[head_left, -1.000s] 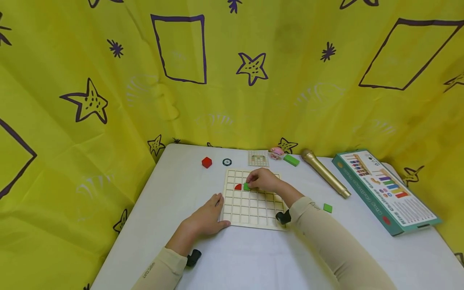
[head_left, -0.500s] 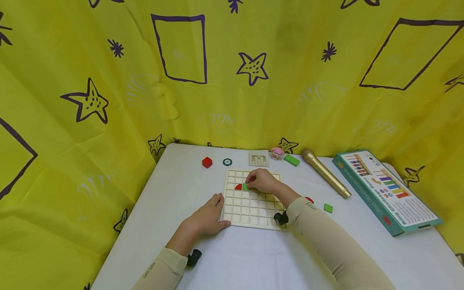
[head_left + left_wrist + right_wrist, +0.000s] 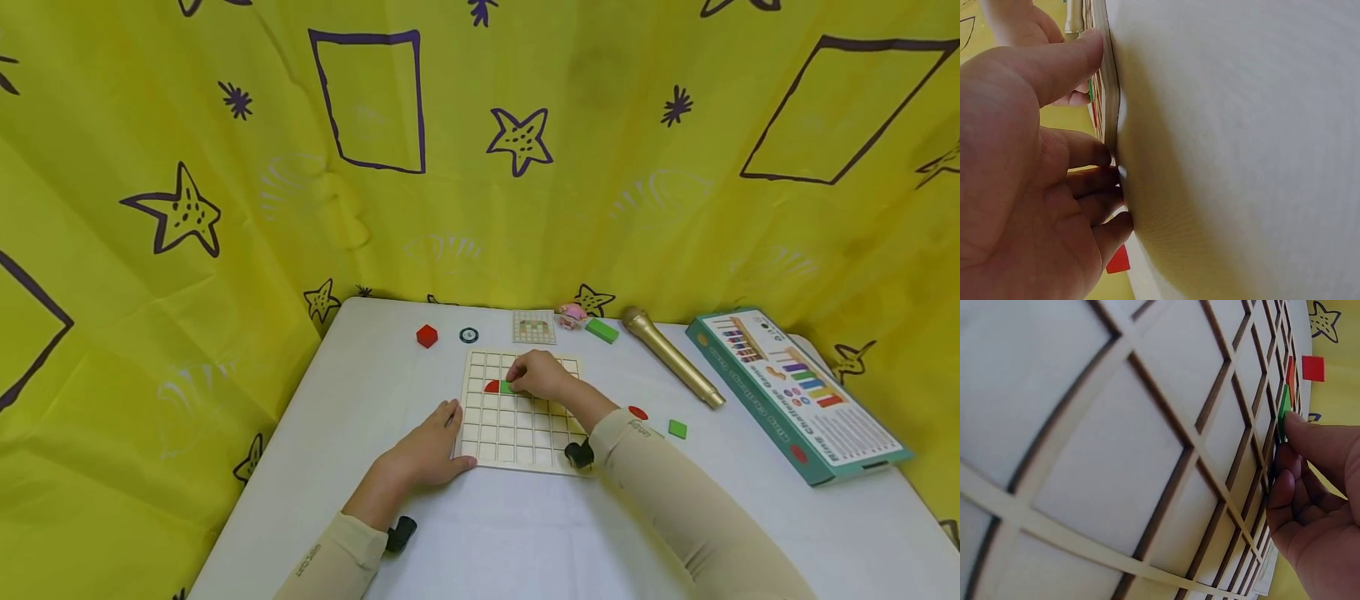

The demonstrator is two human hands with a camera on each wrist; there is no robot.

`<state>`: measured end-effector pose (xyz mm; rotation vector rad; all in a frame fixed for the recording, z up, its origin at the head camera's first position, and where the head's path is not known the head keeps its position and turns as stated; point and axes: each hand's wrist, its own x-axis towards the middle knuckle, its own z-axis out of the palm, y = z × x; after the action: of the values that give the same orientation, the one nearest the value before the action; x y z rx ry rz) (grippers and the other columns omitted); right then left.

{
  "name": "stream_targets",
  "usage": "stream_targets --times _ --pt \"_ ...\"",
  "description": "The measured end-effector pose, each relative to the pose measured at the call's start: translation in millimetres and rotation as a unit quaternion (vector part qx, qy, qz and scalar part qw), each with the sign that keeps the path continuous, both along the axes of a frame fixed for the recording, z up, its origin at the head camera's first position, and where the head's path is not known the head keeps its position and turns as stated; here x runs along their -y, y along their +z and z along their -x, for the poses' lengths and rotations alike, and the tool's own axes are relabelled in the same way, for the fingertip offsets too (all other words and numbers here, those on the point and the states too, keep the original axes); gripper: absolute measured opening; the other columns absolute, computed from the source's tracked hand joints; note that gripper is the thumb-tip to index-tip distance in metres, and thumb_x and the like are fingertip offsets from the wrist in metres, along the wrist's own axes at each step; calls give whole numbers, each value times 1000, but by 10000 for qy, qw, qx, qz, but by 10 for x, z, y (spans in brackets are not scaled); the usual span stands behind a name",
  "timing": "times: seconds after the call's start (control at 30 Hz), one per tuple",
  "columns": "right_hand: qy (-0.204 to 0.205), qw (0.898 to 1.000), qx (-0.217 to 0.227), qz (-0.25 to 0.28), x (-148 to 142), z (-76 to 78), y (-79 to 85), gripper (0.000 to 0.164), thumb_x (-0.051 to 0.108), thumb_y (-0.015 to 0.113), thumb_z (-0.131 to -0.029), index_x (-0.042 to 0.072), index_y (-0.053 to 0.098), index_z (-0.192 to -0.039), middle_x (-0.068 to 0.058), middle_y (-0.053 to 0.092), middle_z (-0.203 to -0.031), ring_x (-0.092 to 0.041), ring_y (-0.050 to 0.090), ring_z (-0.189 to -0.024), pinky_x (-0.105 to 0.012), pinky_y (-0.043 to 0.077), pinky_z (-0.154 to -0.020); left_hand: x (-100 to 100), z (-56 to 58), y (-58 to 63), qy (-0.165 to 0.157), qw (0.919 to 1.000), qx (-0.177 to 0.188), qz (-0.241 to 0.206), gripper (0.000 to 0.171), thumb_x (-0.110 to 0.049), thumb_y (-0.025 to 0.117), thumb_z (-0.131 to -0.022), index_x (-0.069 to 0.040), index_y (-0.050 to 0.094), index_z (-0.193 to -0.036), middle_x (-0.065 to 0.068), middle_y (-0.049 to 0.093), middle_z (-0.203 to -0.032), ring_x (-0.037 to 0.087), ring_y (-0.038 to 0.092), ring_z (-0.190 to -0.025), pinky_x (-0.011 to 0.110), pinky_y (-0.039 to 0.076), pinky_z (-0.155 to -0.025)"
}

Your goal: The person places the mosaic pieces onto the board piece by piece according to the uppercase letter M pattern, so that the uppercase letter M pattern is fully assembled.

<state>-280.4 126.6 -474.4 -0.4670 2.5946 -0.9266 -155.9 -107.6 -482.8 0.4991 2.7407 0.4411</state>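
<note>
Head view, right hand's grip (image 3: 542,374) pinching partly hidden green tile (image 3: 506,387), left hand (image 3: 429,448) relaxed against grid board (image 3: 507,436)

The grid board (image 3: 507,435) appears to be smooth, matt wood with darker cut edges. The green tile (image 3: 1284,407) has a smooth, flat finish. The microphone (image 3: 675,358) shows a metallic sheen; the game box (image 3: 798,396) resembles smooth printed card. The curtain (image 3: 465,204) is creased cloth, the sleeve (image 3: 682,500) matt fabric, the worktop (image 3: 480,542) matt.
</note>
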Motion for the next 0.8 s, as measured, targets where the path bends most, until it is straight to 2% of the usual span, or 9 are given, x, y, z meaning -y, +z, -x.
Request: stream_targets --times 0.2,0.5,0.8 --pt "-69 9999 -113 35 -6 -25 -8 5 11 74 -92 9 76 -96 1 71 -93 -17 58 -86 -35 52 -84 -4 2 7 -20 10000 1 -39 92 -49 69 -93 1 26 -157 18 20 -165 33 21 -151 45 31 -117" --pt "-113 9993 -235 257 -73 -90 -4 8 14 75 -92 10 75 -99 2 70 -94 -17 58 -86 -36 51 -85 -1 1 -9 2 10000 42 -78 93 -49 68 -93 1 25 -158 18 19 -165 34 21 -151 45 32 -117" --pt "-99 9987 -348 345 -255 -81 38 10 14 74 -92 9 76 -101 1 71 -94 -17 60 -90 -36 51 -85 8 1 -11 22 10000 9 -74 93 -50 68 -93 1 25 -158 18 19 -165 33 21 -151 45 31 -117"
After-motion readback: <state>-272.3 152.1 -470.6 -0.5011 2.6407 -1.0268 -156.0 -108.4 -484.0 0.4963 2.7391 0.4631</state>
